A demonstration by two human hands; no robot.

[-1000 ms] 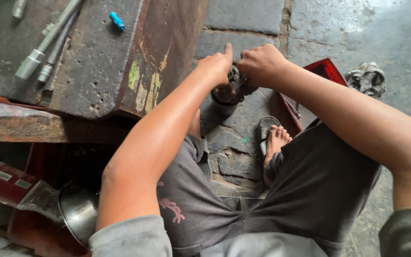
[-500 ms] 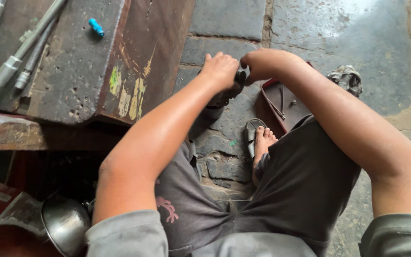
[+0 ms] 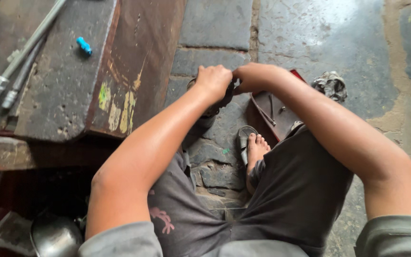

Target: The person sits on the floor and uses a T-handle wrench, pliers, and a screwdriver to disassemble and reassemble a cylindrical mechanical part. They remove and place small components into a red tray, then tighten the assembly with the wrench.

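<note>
Both of my hands meet over a dark round metal part [image 3: 213, 107] held low above the stone floor. My left hand [image 3: 213, 81] wraps over its top with the fingers closed. Touching it from the right, my right hand [image 3: 250, 77] pinches the same part at its upper edge. Most of the part is hidden under my fingers. Below them a dark cylindrical base [image 3: 204, 121] rests on the paving. My foot in a sandal [image 3: 250, 147] lies just under my hands.
A worn wooden bench [image 3: 96, 90] at the left carries long socket wrenches [image 3: 15, 66] and a small blue piece [image 3: 83, 45]. A red tray [image 3: 274, 112] with small tools lies under my right forearm. A crumpled rag [image 3: 330, 85] sits beyond it. A steel bowl [image 3: 55, 235] is at lower left.
The view has shifted so that the bench and hands sit lower and further left in the picture. My hands stay closed on the same metal part, with only small finger movement.
</note>
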